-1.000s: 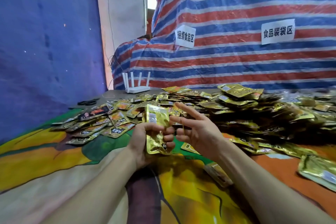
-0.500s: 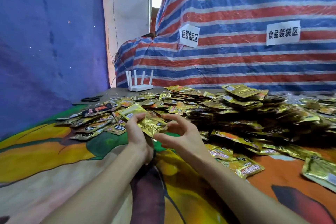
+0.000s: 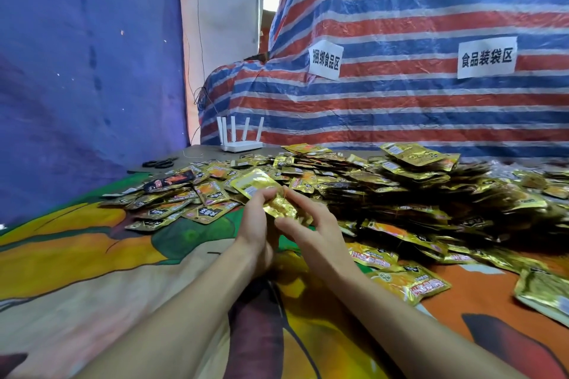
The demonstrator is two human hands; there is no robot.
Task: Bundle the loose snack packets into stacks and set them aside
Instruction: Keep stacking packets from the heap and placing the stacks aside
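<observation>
A small stack of gold snack packets [image 3: 261,191] lies tilted between my hands, just above the near edge of the heap. My left hand [image 3: 257,224] grips the stack from the left side, fingers curled over its top. My right hand [image 3: 311,224] pinches the stack's lower right end between thumb and fingers. A large heap of loose gold packets [image 3: 385,194] covers the table behind and to the right. Whether a band is round the stack I cannot tell.
A colourful printed cloth [image 3: 92,271] covers the table. Black scissors [image 3: 160,162] and a white router [image 3: 241,140] sit at the far left edge. Loose packets [image 3: 412,283] lie at the right near my forearm. A striped tarpaulin [image 3: 400,101] hangs behind.
The stack went from upright in my left hand to lying tilted and farther forward. My right hand, earlier spread open beside it, now pinches the stack's end.
</observation>
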